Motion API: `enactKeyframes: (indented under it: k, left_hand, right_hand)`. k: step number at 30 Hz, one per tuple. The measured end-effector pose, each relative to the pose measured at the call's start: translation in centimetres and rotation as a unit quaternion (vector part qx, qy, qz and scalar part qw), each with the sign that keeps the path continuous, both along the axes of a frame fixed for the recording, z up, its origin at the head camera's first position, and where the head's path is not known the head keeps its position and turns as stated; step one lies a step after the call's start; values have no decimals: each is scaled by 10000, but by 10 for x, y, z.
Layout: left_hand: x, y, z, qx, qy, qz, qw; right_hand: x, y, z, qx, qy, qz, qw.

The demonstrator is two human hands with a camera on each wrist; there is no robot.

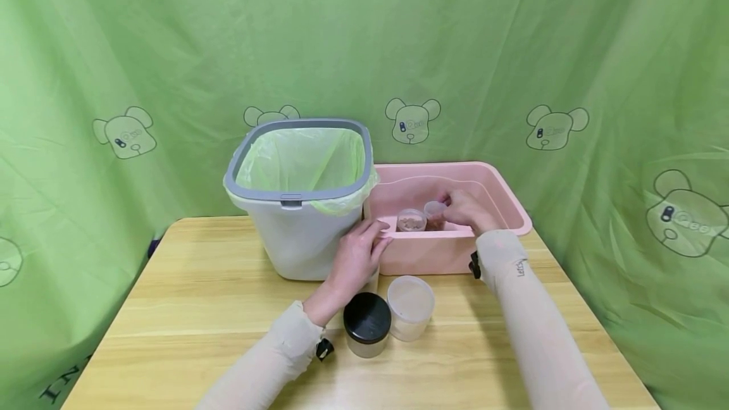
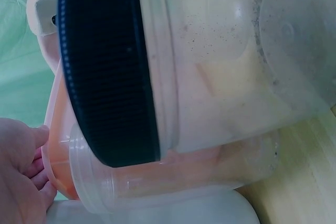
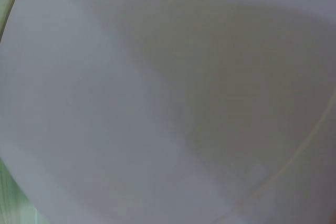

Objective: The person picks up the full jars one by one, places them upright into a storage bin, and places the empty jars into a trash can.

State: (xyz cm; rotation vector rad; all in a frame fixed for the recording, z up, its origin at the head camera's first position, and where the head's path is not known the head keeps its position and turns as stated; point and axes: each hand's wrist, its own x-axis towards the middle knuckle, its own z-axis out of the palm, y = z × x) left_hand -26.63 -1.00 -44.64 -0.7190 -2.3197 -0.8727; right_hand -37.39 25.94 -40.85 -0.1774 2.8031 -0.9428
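Note:
My left hand [image 1: 357, 254] holds the near left rim of a pink plastic bin [image 1: 450, 252], fingers over the edge and thumb outside; the left wrist view shows this hand [image 2: 21, 169] at the rim too. Inside the bin, my right hand [image 1: 468, 209] pinches a small clear cup [image 1: 435, 209] with reddish-brown stuff at its lower part. Beside that cup stands another small clear round container [image 1: 411, 220] with brownish bits in it. A pale, blurred surface [image 3: 105, 103] fills the right wrist view, and my right hand does not show there.
Left of the pink bin stands a grey trash can [image 1: 299, 239] lined with a green bag [image 1: 302, 157]. In front are a black-lidded clear jar [image 1: 367, 324] and a clear jar with a translucent lid [image 1: 411, 305], on a wooden table [image 1: 199, 309]. A green curtain [image 1: 342, 37] hangs behind.

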Motion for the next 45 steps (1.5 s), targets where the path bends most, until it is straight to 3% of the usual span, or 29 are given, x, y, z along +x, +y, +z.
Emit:
enactKeyframes:
  k: [10, 16, 20, 22, 27, 33, 37, 45]
  left_hand:
    - [0, 1, 0, 16, 73, -24, 10000]
    - [0, 1, -1, 43, 104, -11, 9999]
    - [0, 1, 0, 63, 126, -11, 9999]
    - [0, 1, 0, 65, 117, -32, 9999]
    - [0, 0, -1, 75, 80, -92, 9999]
    - [0, -1, -1, 95, 99, -103, 9999]
    - [0, -2, -1, 73, 102, -73, 9999]
    - [0, -1, -2, 1, 122, -83, 9999]
  right_hand:
    - [6, 1, 7, -378, -60, 77, 9992]
    - [13, -1, 18, 315, 868, 279, 9953]
    - [27, -6, 24, 418, 1603, 380, 9855]
    - [38, -7, 23, 436, 2108, 520, 9752]
    - [71, -5, 13, 467, 2949, 722, 9517]
    - [101, 2, -5, 477, 3329, 569, 9400]
    - [107, 6, -15, 346, 3533, 498, 9335]
    - [107, 11, -31, 161, 3543, 348, 9343]
